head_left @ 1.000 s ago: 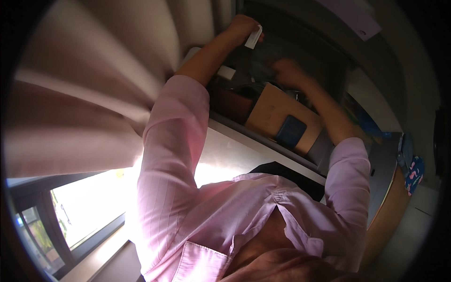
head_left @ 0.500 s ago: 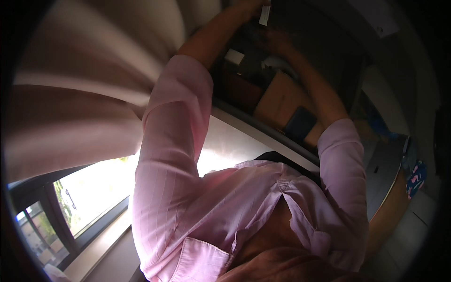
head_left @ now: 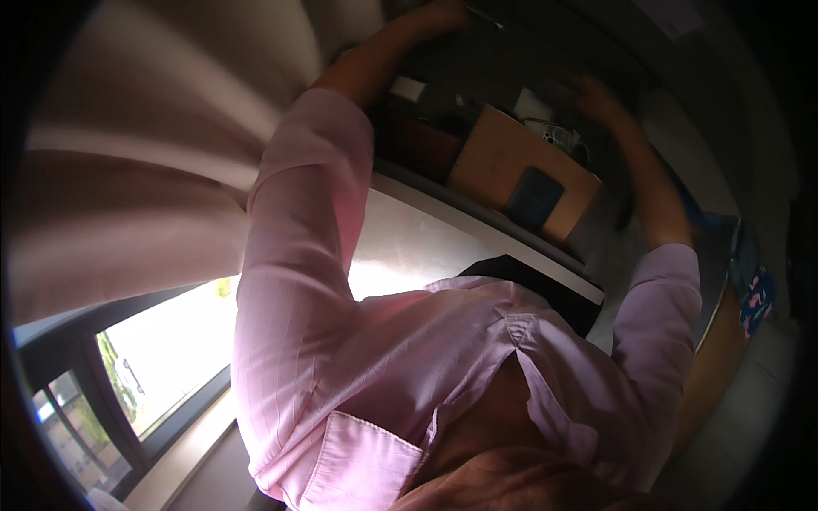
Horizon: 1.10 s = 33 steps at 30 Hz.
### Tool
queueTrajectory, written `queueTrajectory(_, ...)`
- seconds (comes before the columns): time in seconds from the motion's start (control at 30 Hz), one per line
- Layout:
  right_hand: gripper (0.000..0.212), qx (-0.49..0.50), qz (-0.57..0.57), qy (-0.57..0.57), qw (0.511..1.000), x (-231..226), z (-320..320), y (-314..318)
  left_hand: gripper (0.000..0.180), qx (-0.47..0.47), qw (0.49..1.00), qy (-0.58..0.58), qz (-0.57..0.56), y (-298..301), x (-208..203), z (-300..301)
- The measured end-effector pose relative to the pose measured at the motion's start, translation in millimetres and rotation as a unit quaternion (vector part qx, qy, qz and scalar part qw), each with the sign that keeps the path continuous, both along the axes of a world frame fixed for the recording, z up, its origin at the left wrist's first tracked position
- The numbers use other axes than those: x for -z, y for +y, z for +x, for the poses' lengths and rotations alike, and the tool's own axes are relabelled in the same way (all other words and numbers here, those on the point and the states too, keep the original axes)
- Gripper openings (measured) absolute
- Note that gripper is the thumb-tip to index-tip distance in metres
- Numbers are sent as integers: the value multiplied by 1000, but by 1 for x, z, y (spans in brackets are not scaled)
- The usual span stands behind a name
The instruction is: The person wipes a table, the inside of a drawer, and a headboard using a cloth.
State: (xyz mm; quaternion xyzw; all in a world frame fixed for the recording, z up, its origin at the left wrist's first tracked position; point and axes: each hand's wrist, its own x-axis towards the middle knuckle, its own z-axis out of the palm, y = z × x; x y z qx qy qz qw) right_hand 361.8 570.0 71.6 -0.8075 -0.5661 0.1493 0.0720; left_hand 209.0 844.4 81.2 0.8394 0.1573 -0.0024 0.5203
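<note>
Wearer's clothing, as I see it from the head view. I note a pale pink shirt (head_left: 375,366) with fine vertical stripes, its fabric creased across the chest. Both short sleeves end above the elbow, leaving the forearms bare up to the left hand (head_left: 439,15) and right hand (head_left: 596,94). A buttoned patch pocket sits low on the front, and the collar lies open at the neck.

Two hands are raised toward twelve o'clock: the left hand (head_left: 439,15) and the right hand (head_left: 596,94), each on a pink-sleeved arm. Between them, near one o'clock, sits one brown cardboard box (head_left: 511,166) bearing one dark blue patch (head_left: 535,196). One window (head_left: 128,375) glows at eight o'clock.
</note>
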Motion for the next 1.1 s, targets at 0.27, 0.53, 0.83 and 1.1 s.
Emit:
queueTrajectory(0.27,39,238,212,-63,946,-52,-15,-48,77,337,918,108,178,-108,-20,-16)
queueTrajectory(0.53,25,340,583,430,600,-22,-47,-98,94,348,902,188,174,-132,-6,-17)
queueTrajectory(0.83,24,276,574,321,701,-25,-58,-84,84,325,907,246,106,-142,-31,-18)
queueTrajectory(1.1,20,254,597,287,704,-18,-58,-78,51,94,986,120,-71,-62,-96,22)
